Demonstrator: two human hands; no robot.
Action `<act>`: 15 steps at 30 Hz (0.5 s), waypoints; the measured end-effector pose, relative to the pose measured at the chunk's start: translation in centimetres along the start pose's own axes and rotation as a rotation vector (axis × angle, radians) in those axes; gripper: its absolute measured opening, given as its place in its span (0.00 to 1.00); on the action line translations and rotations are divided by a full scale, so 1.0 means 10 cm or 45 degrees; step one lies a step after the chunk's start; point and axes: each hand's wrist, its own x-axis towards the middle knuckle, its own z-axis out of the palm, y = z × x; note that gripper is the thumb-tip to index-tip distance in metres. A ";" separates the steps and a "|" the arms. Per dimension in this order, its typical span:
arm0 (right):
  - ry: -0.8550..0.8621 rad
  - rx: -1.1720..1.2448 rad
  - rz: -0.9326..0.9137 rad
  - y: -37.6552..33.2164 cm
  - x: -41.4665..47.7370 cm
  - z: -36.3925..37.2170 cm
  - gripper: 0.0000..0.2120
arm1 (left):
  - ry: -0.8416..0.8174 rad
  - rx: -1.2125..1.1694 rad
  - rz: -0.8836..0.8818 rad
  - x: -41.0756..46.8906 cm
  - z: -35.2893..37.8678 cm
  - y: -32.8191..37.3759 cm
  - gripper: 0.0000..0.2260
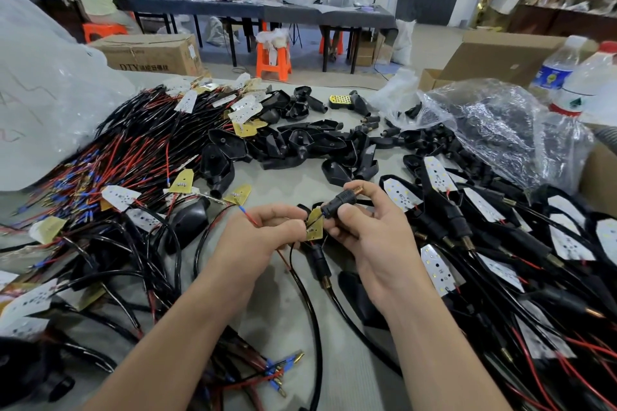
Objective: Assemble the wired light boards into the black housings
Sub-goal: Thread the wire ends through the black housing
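Now a wired light board (315, 225) meets a black housing (335, 204) above the middle of the desk (293, 310), toward its near edge.
The left hand (263, 233) has its grip pinched on the board's left edge, with the red wire (248, 214) trailing over its knuckles. The right hand (364, 233) has its grip curled round the housing's stem. The stem's long axis runs from lower left to upper right, with the threaded brass end (354, 192) pointing away from the board. The board touches the stem's lower end, just left of it and nearer the left hand. Seating it likely means feeding the leads along that axis. Loose housings (300, 140) lie toward the far edge.
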 end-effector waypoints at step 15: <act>-0.052 0.008 -0.009 -0.01 -0.03 0.04 0.16 | 0.021 0.040 0.019 -0.05 0.02 0.01 0.07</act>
